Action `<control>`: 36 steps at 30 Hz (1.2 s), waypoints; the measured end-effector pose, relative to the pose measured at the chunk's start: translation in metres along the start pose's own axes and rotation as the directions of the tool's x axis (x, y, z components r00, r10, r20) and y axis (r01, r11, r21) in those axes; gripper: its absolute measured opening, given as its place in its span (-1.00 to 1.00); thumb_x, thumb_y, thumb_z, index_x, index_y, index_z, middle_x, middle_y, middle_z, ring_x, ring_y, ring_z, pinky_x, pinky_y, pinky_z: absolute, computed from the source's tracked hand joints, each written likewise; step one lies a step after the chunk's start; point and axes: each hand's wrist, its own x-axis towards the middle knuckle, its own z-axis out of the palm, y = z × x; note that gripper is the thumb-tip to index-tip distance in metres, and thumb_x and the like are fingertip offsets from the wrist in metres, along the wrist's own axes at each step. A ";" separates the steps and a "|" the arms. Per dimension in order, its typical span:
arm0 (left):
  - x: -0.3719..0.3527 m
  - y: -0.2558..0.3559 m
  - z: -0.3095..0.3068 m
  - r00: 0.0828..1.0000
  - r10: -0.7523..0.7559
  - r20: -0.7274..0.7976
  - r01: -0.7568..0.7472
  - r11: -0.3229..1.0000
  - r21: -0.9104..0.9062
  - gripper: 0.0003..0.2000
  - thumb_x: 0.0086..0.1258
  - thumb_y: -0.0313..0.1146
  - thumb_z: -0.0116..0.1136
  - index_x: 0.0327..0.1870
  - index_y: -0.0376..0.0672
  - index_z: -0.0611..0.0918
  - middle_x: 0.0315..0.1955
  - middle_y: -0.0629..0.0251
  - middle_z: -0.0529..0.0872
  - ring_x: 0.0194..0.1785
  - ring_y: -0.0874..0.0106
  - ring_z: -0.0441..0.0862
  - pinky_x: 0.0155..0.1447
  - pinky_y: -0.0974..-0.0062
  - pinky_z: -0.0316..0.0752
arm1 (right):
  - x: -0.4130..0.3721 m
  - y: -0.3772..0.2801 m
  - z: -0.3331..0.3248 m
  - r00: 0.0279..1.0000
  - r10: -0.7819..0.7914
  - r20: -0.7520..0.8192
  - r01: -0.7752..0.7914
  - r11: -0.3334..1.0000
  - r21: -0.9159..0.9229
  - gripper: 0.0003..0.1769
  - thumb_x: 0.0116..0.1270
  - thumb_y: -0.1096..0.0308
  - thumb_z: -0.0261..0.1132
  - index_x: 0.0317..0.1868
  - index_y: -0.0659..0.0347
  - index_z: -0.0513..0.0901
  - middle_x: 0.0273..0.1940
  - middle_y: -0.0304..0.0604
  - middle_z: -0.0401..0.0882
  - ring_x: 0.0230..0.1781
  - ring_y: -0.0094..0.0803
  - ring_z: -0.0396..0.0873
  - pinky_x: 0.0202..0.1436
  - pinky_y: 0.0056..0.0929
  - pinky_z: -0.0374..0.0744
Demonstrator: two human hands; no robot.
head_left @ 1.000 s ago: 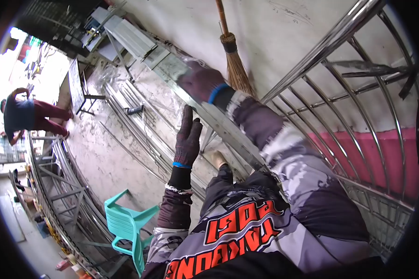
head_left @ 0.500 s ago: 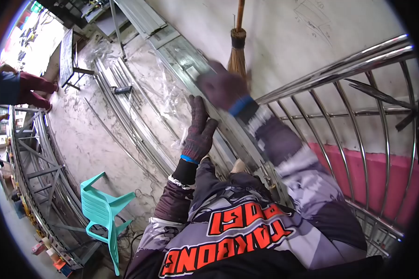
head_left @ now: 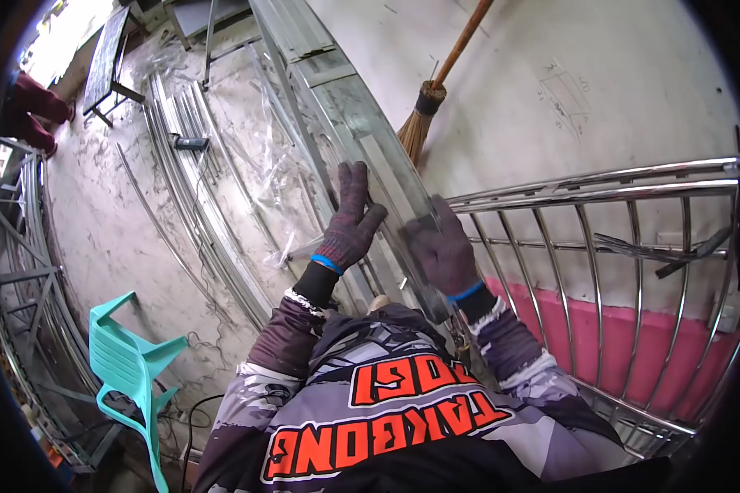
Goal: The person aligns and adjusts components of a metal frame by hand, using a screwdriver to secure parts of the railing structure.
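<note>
Grey, long, flat metal pieces (head_left: 349, 115) lie between your wide-spread, dark-gloved left hand (head_left: 349, 226) and dark-gloved right hand (head_left: 448, 259), whose blurred grip I cannot tell; mind the edges.

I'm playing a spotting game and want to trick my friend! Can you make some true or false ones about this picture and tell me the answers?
1. The left hand and right hand both wear dark gloves. True.
2. The plastic chair is pink. False: it is teal.
3. The broom has its bristles pointing up. False: they point down, under the handle.
4. Pink paint shows behind the shiny metal railing. True.
5. The left hand is squeezed into a fist. False: its fingers stretch out.
</note>
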 end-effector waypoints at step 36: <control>0.060 -0.021 -0.024 0.990 0.015 -0.144 -0.036 0.989 -0.146 -0.07 0.74 -0.15 0.15 0.83 -0.23 -0.24 0.84 -0.14 -0.32 0.88 0.16 -0.37 0.85 0.27 -0.22 | -0.026 -0.008 -0.027 0.986 0.057 0.157 -0.061 0.998 0.018 -0.78 0.43 0.35 0.44 0.02 0.16 0.88 0.29 0.34 0.68 0.27 0.21 0.73 0.36 0.01 0.70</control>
